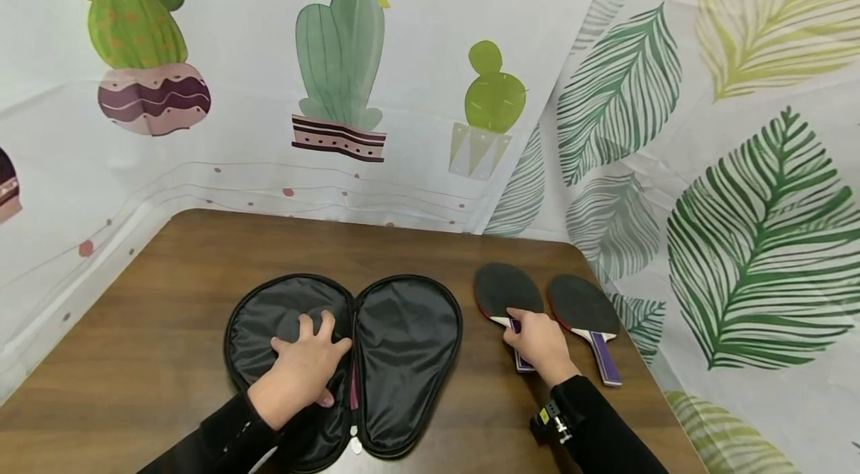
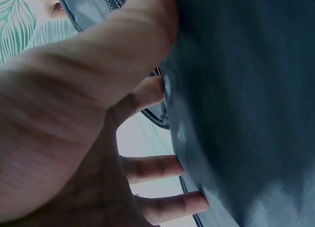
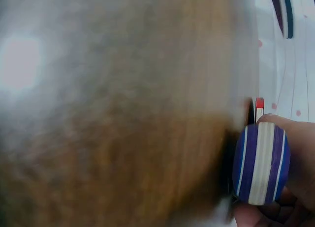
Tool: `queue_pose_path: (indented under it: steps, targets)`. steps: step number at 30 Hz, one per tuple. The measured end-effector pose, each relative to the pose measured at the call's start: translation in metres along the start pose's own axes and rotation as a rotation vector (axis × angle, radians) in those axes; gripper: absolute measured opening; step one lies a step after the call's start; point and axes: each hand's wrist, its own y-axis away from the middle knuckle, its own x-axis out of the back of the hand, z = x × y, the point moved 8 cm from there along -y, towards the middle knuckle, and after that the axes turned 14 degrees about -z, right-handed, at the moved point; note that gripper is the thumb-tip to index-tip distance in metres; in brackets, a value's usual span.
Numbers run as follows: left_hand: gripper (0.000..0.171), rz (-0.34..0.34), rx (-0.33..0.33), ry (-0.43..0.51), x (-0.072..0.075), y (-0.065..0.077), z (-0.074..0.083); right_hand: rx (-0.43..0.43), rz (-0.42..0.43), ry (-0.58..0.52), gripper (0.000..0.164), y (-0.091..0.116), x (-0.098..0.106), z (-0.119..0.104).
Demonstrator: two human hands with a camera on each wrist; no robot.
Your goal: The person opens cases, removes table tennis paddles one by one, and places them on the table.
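A black zippered paddle case (image 1: 408, 354) lies unfolded on the table, its two halves side by side. My left hand (image 1: 295, 377), fingers spread, rests on the inside of the left half; in the left wrist view its fingertips touch the dark lining (image 2: 246, 89). To the right, my right hand (image 1: 543, 348) grips the handle of a table tennis paddle (image 1: 505, 287) with a black face. The striped butt end of that handle (image 3: 262, 163) fills the foreground of the right wrist view. A second black-faced paddle (image 1: 583, 304) with a purple handle lies just right of it.
The brown wooden table (image 1: 134, 310) has rounded far corners. A white cloth with cactus prints (image 1: 242, 71) hangs behind it, and a leaf-patterned cloth (image 1: 766, 250) hangs along the right side. The zipper pull (image 1: 355, 444) lies at the case's near end.
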Motion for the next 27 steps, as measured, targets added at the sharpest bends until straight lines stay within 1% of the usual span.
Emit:
queue_pose_path:
  steps: [3, 6, 7, 9, 10, 11, 13, 14, 16, 17, 19, 20, 22, 23, 25, 26, 27]
  targets:
    - [0.088, 0.002, 0.0, -0.007, 0.001, 0.0, 0.0, -0.012, -0.005, 0.025, 0.044, 0.001, 0.002, -0.003]
    - [0.087, -0.008, 0.008, -0.008, 0.0, -0.001, 0.001, -0.014, 0.013, 0.089, 0.042, 0.003, 0.004, -0.006]
    - [0.087, -0.011, 0.01, -0.009, -0.001, -0.001, 0.001, -0.012, 0.029, 0.112, 0.041, 0.004, 0.006, -0.008]
    - [0.086, -0.011, 0.008, -0.009, -0.001, 0.0, 0.001, 0.007, 0.086, 0.155, 0.04, 0.008, 0.012, -0.017]
    - [0.086, -0.009, 0.005, -0.009, -0.001, 0.0, 0.002, 0.018, 0.117, 0.154, 0.04, 0.01, 0.015, -0.024]
    - [0.086, -0.005, 0.001, -0.011, -0.001, 0.001, 0.002, 0.035, 0.144, 0.131, 0.041, 0.012, 0.018, -0.031]
    - [0.087, 0.002, -0.007, -0.012, 0.0, 0.002, 0.002, 0.084, 0.175, 0.049, 0.043, 0.015, 0.022, -0.051]
    - [0.087, 0.003, -0.01, -0.011, 0.0, 0.002, 0.002, 0.113, 0.17, -0.002, 0.047, 0.016, 0.022, -0.062]
    - [0.087, 0.002, -0.017, -0.016, 0.001, 0.003, 0.0, 0.162, 0.115, -0.09, 0.055, 0.017, 0.017, -0.082]
    - [0.087, -0.004, -0.021, -0.016, 0.001, 0.003, -0.001, 0.187, 0.079, -0.104, 0.06, 0.018, 0.012, -0.092]
    - [0.086, -0.02, -0.034, -0.006, 0.0, 0.003, -0.003, 0.223, -0.013, -0.091, 0.067, 0.02, 0.0, -0.107]
    - [0.084, -0.03, -0.043, 0.007, -0.001, 0.004, -0.005, 0.23, -0.057, -0.071, 0.068, 0.021, -0.007, -0.112]
    - [0.08, -0.044, -0.073, 0.051, -0.002, 0.005, -0.01, 0.238, -0.128, -0.019, 0.067, 0.023, -0.02, -0.118]
    - [0.078, -0.048, -0.096, 0.087, -0.001, 0.008, -0.013, 0.239, -0.15, 0.004, 0.065, 0.023, -0.024, -0.12]
    - [0.075, -0.009, -0.145, 0.152, 0.002, 0.015, -0.022, 0.236, -0.175, 0.025, 0.061, 0.023, -0.031, -0.12]
    - [0.074, 0.034, -0.171, 0.17, 0.006, 0.02, -0.028, 0.233, -0.178, 0.034, 0.059, 0.022, -0.033, -0.12]
    - [0.073, 0.097, -0.196, 0.176, 0.012, 0.026, -0.036, 0.236, -0.177, 0.041, 0.058, 0.022, -0.034, -0.12]
